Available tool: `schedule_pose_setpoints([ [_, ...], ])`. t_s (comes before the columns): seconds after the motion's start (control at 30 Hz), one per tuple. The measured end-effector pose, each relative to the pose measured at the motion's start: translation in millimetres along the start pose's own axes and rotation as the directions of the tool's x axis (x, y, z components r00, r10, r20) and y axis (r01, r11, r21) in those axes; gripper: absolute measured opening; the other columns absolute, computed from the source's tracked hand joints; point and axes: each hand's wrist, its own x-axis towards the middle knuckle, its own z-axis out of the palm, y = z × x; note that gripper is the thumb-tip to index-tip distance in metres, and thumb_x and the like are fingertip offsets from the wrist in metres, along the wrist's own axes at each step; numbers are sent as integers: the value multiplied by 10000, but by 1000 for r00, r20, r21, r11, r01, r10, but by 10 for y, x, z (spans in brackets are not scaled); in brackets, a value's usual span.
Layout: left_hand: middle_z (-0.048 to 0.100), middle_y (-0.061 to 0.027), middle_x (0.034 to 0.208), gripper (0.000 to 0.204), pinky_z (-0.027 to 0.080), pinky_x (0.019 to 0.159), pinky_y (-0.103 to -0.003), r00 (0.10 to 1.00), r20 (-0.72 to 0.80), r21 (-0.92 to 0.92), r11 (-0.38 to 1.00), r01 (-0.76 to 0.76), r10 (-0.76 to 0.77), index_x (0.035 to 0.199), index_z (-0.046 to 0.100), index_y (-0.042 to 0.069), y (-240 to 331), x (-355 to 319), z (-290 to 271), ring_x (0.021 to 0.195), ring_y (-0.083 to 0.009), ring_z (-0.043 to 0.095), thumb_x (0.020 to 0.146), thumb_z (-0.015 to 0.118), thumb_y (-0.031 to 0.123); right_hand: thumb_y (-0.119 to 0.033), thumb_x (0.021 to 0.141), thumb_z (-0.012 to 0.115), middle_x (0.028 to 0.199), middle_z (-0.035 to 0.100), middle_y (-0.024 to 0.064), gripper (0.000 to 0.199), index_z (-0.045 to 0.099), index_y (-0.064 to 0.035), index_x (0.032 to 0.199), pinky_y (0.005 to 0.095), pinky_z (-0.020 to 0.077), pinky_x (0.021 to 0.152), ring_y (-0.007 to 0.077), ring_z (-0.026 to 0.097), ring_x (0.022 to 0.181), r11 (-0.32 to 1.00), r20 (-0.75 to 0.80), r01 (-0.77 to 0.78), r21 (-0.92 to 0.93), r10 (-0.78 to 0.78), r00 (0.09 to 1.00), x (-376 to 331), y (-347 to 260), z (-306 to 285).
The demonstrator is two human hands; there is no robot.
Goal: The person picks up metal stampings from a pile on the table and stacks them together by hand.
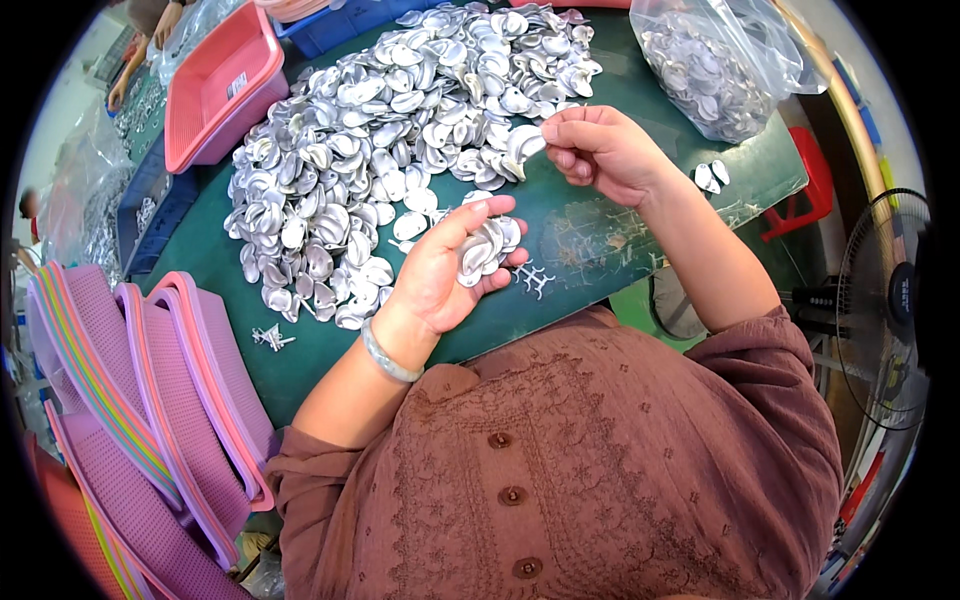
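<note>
Palm-up, left hand cupped, fingers curled around a stack of silver shells; right hand raised, fingertips pinching 1 shell over the green table

A green-topped table fills the middle of the view and serves as the landmark. At its upper left corner sits a pink plastic basket, with a blue crate just beside the table's left edge. Below that edge, stacked pink and purple trays lean together. Off the table's right edge stand a red stool and, further right, a black pedestal fan. A curved wooden rail runs past the table's upper right corner. Light is bright and even.
</note>
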Motion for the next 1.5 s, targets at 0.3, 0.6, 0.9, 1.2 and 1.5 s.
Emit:
schedule_pose_setpoints([
  [0.3,580,-130,999,432,500,532,-262,1000,3,-13,1000,19,-19,1121,495,43,-27,-3,47,776,-232,611,895,363,386,-151,796,593,608,544,0,139,611,-13,798,167,300,431,32,408,474,956,172,-7,-295,60,983,-268,86,311],
  [0.6,586,-113,970,289,500,523,-259,999,-41,52,998,32,-30,1088,497,46,-46,-46,12,759,-203,612,868,475,232,-135,716,638,632,533,73,189,586,-3,841,285,413,539,161,510,561,260,201,309,-915,-369,907,19,287,-33],
  [0.9,580,-91,977,306,491,548,-249,998,-67,133,991,1,8,1126,479,63,-26,-75,3,784,-181,603,850,491,194,-143,720,603,705,590,119,161,610,-3,800,347,445,593,245,569,632,199,212,339,-920,-474,855,94,360,-28],
  [1.2,568,-107,1009,353,509,569,-252,999,-32,130,991,-31,35,1191,440,89,-18,-63,1,796,-204,605,848,459,170,-95,770,583,609,510,-4,94,568,-11,809,169,297,432,43,409,486,958,-39,15,-287,-27,999,29,130,-129],
  [1.5,565,-160,1029,370,548,584,-297,1000,25,-11,1000,-6,6,1148,465,17,-40,-30,-35,816,-247,614,881,425,269,-104,776,552,602,509,-5,84,565,-21,783,170,309,433,48,425,496,998,180,-58,-37,64,982,-85,83,-30],
])
